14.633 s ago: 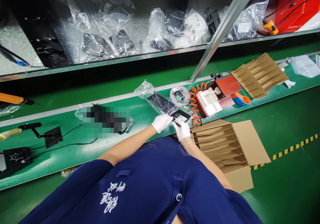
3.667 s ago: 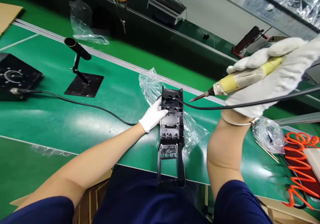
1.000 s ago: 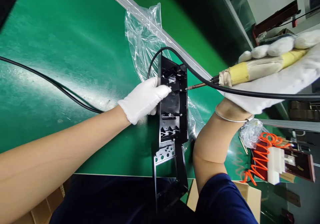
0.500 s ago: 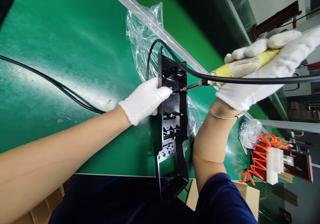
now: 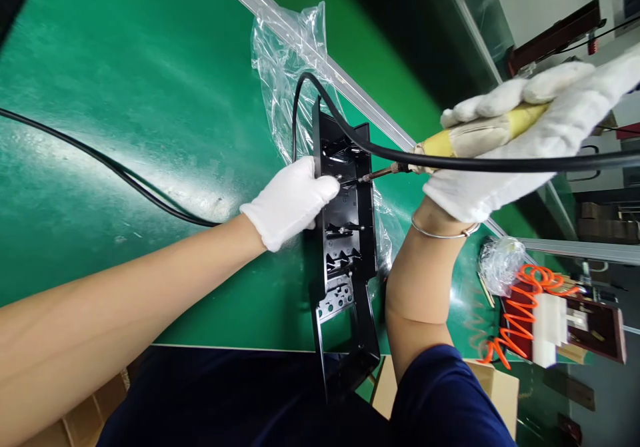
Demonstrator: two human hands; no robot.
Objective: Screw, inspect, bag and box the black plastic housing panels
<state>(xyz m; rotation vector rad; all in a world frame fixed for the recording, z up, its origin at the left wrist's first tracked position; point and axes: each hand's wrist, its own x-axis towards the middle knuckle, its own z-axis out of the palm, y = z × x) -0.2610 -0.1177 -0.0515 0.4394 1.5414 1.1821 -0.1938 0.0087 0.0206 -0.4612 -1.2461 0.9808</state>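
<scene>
A long black plastic frame (image 5: 345,254) lies on the green belt (image 5: 125,100), its near end hanging over the front edge. My left hand (image 5: 287,200), in a white glove, is closed on the frame's left side, thumb pressed into the frame close to the tool tip. My right hand (image 5: 525,140), also gloved, is wrapped round a yellow-taped soldering iron (image 5: 470,142). The iron's metal tip (image 5: 367,176) touches the inside of the frame, right by my left thumb. Its black cable (image 5: 320,94) loops over the top of the frame.
A crumpled clear plastic bag (image 5: 290,67) lies under and behind the frame, against the belt's metal rail (image 5: 380,120). At the right are an orange coiled hose (image 5: 520,320), a small clear bag of parts (image 5: 503,264) and a red-and-white fixture (image 5: 570,320). Cardboard boxes (image 5: 495,387) sit below the belt.
The iron's tip has moved left, from the frame's right wall to the spot by my left thumb. My right hand has dropped slightly. The left hand stays on the frame.
</scene>
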